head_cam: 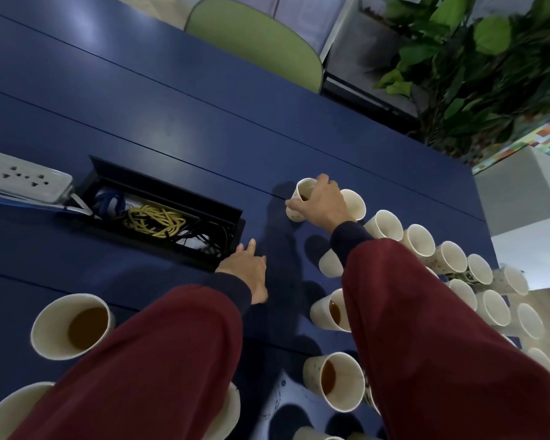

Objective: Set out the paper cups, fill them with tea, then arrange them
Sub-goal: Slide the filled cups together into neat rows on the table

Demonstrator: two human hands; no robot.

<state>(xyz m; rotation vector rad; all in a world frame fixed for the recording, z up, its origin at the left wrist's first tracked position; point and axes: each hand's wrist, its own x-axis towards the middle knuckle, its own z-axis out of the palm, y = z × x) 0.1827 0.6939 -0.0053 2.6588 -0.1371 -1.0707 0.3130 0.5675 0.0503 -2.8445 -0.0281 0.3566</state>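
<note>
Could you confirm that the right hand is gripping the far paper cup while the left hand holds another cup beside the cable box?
Not quite: in the head view the left hand holds no cup; it rests open on the table beside the cable box. The right hand does grip the far paper cup.

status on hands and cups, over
Right hand grips a cup with tea at the row's far end. Left hand open, holds nothing. Open cable box just beyond left hand.
</note>
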